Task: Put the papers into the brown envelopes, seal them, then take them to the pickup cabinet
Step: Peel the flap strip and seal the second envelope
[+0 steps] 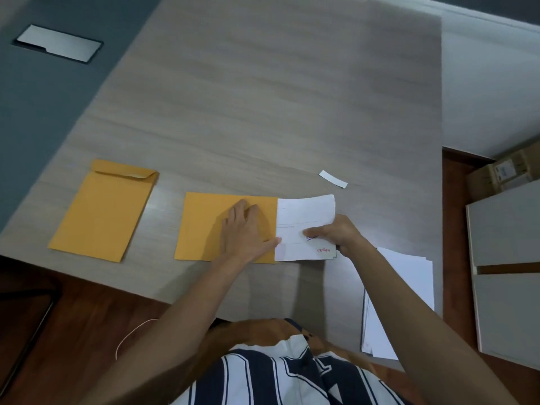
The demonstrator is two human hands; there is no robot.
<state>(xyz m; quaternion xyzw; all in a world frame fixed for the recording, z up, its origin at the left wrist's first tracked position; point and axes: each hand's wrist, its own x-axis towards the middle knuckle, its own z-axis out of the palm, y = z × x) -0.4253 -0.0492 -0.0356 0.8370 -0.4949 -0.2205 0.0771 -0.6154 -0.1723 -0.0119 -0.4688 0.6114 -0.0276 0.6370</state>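
Brown envelope (210,226) under our flat left hand (244,229); our right hand (333,233) pinches papers (304,220) half hidden inside it.

Worktop (263,97): pale grey wood-grain laminate, showing a smooth matt finish. Envelope (204,226) at the centre and second envelope (102,214) at nine o'clock: matt brown kraft paper, lying flat and uncreased. Papers (304,217) sticking out of the central envelope: smooth white printed paper. Paper stack (409,282) at four o'clock: plain white sheets. Strip (333,179) at one o'clock: white glossy-looking backing paper. Plate (58,43) at eleven o'clock: brushed metal, giving a dull sheen. Floor (73,317) at seven o'clock: reddish-brown wood, showing a slight gloss. Shirt (277,375) at six o'clock: striped woven cloth.
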